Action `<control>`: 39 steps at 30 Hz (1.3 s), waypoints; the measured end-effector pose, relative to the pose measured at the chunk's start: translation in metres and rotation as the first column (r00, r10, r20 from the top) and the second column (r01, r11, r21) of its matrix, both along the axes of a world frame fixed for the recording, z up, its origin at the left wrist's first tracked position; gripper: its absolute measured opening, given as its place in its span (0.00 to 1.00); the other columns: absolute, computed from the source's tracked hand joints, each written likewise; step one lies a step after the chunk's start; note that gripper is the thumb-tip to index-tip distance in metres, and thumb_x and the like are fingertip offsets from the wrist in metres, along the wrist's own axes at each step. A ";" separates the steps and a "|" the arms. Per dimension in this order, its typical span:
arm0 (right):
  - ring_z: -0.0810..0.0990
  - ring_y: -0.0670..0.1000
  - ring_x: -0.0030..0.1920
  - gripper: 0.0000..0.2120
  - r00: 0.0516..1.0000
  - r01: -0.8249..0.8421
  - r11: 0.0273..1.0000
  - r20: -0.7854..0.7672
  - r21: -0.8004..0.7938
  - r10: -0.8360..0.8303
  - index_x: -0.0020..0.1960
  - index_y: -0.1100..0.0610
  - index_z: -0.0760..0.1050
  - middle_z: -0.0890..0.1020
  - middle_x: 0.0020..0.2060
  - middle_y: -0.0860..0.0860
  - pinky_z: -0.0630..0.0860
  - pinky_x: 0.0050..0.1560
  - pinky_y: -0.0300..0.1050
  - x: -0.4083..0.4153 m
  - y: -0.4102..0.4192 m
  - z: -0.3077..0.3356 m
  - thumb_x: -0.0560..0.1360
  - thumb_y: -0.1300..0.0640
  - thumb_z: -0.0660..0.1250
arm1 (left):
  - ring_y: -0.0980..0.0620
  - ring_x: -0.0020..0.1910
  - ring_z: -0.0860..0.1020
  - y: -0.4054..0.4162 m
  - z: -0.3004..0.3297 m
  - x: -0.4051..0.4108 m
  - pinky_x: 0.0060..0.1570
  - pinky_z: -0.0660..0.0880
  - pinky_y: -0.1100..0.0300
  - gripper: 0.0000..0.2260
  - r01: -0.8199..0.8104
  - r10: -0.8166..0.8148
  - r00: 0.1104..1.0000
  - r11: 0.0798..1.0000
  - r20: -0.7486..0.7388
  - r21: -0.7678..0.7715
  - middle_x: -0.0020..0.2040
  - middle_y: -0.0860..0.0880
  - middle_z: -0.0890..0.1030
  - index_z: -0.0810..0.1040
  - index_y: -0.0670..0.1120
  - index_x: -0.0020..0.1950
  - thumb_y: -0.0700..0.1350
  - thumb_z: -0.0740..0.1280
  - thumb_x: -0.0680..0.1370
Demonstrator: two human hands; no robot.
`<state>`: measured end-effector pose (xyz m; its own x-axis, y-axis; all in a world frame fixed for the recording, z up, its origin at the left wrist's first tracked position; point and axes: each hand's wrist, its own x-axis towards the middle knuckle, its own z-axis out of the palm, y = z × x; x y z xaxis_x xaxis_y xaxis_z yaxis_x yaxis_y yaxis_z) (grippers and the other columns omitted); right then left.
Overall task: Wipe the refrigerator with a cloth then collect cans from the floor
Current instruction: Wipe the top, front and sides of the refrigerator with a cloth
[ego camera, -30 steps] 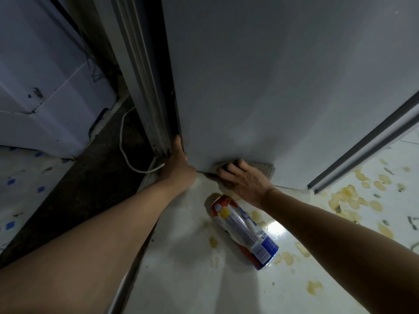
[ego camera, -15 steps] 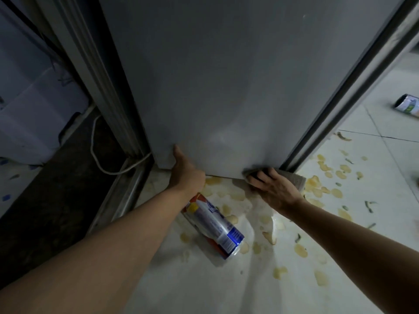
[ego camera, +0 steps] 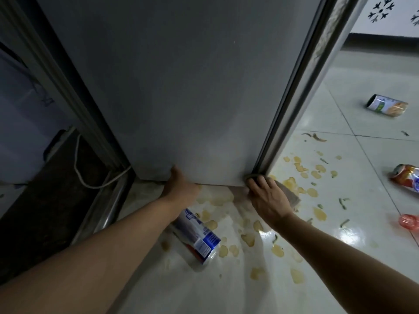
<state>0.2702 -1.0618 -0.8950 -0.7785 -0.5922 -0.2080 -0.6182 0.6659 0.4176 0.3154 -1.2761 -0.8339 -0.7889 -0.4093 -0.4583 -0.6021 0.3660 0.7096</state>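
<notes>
The grey refrigerator [ego camera: 181, 87] fills the upper middle of the head view. My left hand [ego camera: 179, 188] holds its bottom edge, fingers hidden under it. My right hand [ego camera: 267, 198] presses a grey-brown cloth [ego camera: 291, 196] against the refrigerator's lower right corner, fingers spread over the cloth. A blue and white can [ego camera: 199, 239] lies on the floor between my forearms. A green and white can [ego camera: 386, 106] lies at the far right. A red can [ego camera: 407, 181] lies at the right edge.
The white tiled floor [ego camera: 353, 123] carries yellow spill spots and green scraps. A white cable [ego camera: 90, 175] runs along the dark gap to the left of the refrigerator. A pink object [ego camera: 409, 220] sits at the right edge. A metal rail [ego camera: 108, 205] borders the floor on the left.
My right hand has slid the cloth rightward along the refrigerator's bottom edge to its right corner. My left hand has followed to the right. More floor and cans have come into view.
</notes>
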 end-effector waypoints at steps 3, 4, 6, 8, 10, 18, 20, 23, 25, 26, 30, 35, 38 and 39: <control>0.61 0.58 0.64 0.17 0.992 0.112 0.978 -0.030 -0.175 -0.119 0.64 0.56 0.74 0.64 0.65 0.55 0.62 0.64 0.51 0.013 0.006 0.010 0.78 0.58 0.55 | 0.45 0.62 0.72 0.012 0.013 0.007 0.57 0.74 0.53 0.32 0.106 -0.106 0.994 0.994 -0.032 -0.011 0.70 0.46 0.67 0.52 0.50 0.74 0.37 0.62 0.74; 0.61 0.58 0.64 0.17 0.987 0.153 0.962 -0.004 -0.226 -0.158 0.65 0.54 0.73 0.64 0.65 0.54 0.63 0.63 0.50 0.018 0.009 0.017 0.78 0.59 0.56 | 0.46 0.62 0.72 0.017 0.019 0.008 0.57 0.74 0.54 0.30 0.131 -0.133 0.990 0.991 -0.050 -0.039 0.69 0.46 0.67 0.54 0.49 0.73 0.37 0.62 0.74; 0.61 0.57 0.63 0.20 0.980 0.191 0.925 0.006 -0.329 -0.200 0.67 0.51 0.70 0.62 0.66 0.54 0.64 0.62 0.49 0.024 0.015 0.032 0.76 0.60 0.61 | 0.46 0.62 0.72 0.027 0.032 0.007 0.58 0.73 0.54 0.27 0.174 -0.181 0.981 0.980 -0.072 -0.096 0.69 0.45 0.67 0.57 0.48 0.71 0.37 0.62 0.75; 0.61 0.57 0.64 0.24 0.970 0.224 0.895 -0.002 -0.386 -0.244 0.68 0.50 0.68 0.61 0.68 0.54 0.65 0.62 0.49 0.030 0.016 0.052 0.73 0.59 0.66 | 0.45 0.61 0.72 0.036 0.047 0.007 0.58 0.73 0.53 0.25 0.228 -0.242 0.967 0.962 -0.081 -0.149 0.68 0.45 0.68 0.57 0.48 0.70 0.39 0.61 0.76; 0.62 0.57 0.63 0.30 0.957 0.264 0.846 0.020 -0.463 -0.288 0.68 0.51 0.68 0.61 0.68 0.54 0.67 0.62 0.48 0.035 0.016 0.072 0.68 0.57 0.72 | 0.45 0.59 0.72 0.044 0.063 0.009 0.57 0.74 0.53 0.23 0.288 -0.314 0.943 0.937 -0.114 -0.199 0.65 0.45 0.70 0.59 0.49 0.69 0.39 0.61 0.76; 0.70 0.59 0.58 0.23 0.908 0.188 0.365 0.020 -0.912 -0.418 0.62 0.59 0.76 0.71 0.59 0.59 0.71 0.56 0.45 0.047 0.014 0.181 0.67 0.64 0.71 | 0.49 0.70 0.66 0.059 0.152 0.002 0.63 0.69 0.55 0.28 0.370 -0.490 0.797 0.858 -0.352 -0.358 0.72 0.48 0.66 0.57 0.51 0.72 0.39 0.62 0.75; 0.70 0.59 0.60 0.21 0.887 0.139 0.189 0.037 -0.972 -0.460 0.62 0.60 0.76 0.71 0.59 0.59 0.66 0.58 0.40 0.050 0.017 0.212 0.70 0.68 0.67 | 0.49 0.70 0.66 0.062 0.179 0.001 0.65 0.68 0.52 0.29 0.373 -0.515 0.740 0.850 -0.433 -0.373 0.73 0.48 0.64 0.56 0.50 0.73 0.37 0.62 0.75; 0.69 0.48 0.57 0.23 0.867 0.083 -0.023 0.083 -0.996 -0.491 0.64 0.57 0.74 0.69 0.57 0.53 0.60 0.59 0.30 0.051 0.019 0.263 0.71 0.69 0.66 | 0.49 0.68 0.68 0.067 0.219 0.002 0.64 0.69 0.50 0.29 0.331 -0.529 0.646 0.843 -0.550 -0.423 0.73 0.48 0.65 0.57 0.49 0.73 0.36 0.63 0.75; 0.66 0.39 0.51 0.22 0.862 0.009 -0.131 0.074 -0.991 -0.501 0.64 0.55 0.74 0.67 0.55 0.50 0.60 0.58 0.27 0.050 0.019 0.297 0.72 0.66 0.67 | 0.49 0.67 0.69 0.069 0.245 0.002 0.62 0.70 0.51 0.29 0.294 -0.551 0.568 0.830 -0.612 -0.474 0.71 0.48 0.67 0.58 0.49 0.72 0.36 0.63 0.74; 0.67 0.37 0.50 0.21 0.867 -0.013 -0.181 0.079 -0.983 -0.492 0.64 0.55 0.74 0.68 0.54 0.49 0.62 0.58 0.28 0.048 0.019 0.313 0.72 0.65 0.67 | 0.50 0.67 0.69 0.069 0.257 0.002 0.62 0.70 0.53 0.29 0.277 -0.567 0.525 0.819 -0.634 -0.502 0.70 0.48 0.68 0.58 0.48 0.72 0.35 0.63 0.74; 0.73 0.45 0.53 0.21 0.885 -0.066 -0.283 0.075 -0.957 -0.460 0.64 0.53 0.75 0.70 0.56 0.51 0.67 0.59 0.33 0.036 0.011 0.371 0.72 0.62 0.68 | 0.52 0.69 0.66 0.069 0.308 -0.002 0.63 0.60 0.64 0.29 0.182 -0.624 0.400 0.772 -0.672 -0.609 0.70 0.48 0.68 0.60 0.47 0.72 0.34 0.62 0.73; 0.72 0.45 0.53 0.21 0.868 -0.213 -0.381 0.005 -0.900 -0.497 0.65 0.55 0.74 0.70 0.57 0.54 0.66 0.58 0.30 0.008 -0.005 0.435 0.72 0.59 0.69 | 0.50 0.72 0.62 0.071 0.372 -0.013 0.71 0.57 0.56 0.32 -0.009 -0.655 0.281 0.729 -0.701 -0.685 0.72 0.48 0.65 0.61 0.46 0.72 0.33 0.63 0.70; 0.71 0.47 0.53 0.21 0.866 -0.283 -0.425 -0.038 -0.860 -0.499 0.64 0.56 0.72 0.66 0.56 0.51 0.65 0.57 0.28 -0.011 -0.017 0.468 0.72 0.56 0.70 | 0.52 0.75 0.54 0.074 0.400 -0.025 0.73 0.48 0.49 0.34 -0.096 -0.682 0.267 0.685 -0.681 -0.723 0.75 0.51 0.59 0.59 0.47 0.74 0.34 0.63 0.69; 0.70 0.47 0.52 0.21 0.863 -0.288 -0.416 -0.046 -0.862 -0.503 0.64 0.57 0.71 0.65 0.56 0.51 0.62 0.54 0.26 -0.017 -0.021 0.477 0.72 0.55 0.70 | 0.53 0.75 0.52 0.075 0.407 -0.030 0.73 0.44 0.48 0.34 -0.119 -0.685 0.272 0.673 -0.676 -0.730 0.76 0.51 0.58 0.58 0.47 0.74 0.35 0.63 0.69</control>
<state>0.2533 -1.0829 -0.4176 -0.5875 0.4804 0.6512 -0.5526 0.3497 -0.7565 0.2853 -1.2009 -0.4269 -0.6032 0.1374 0.7857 0.4705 0.8567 0.2114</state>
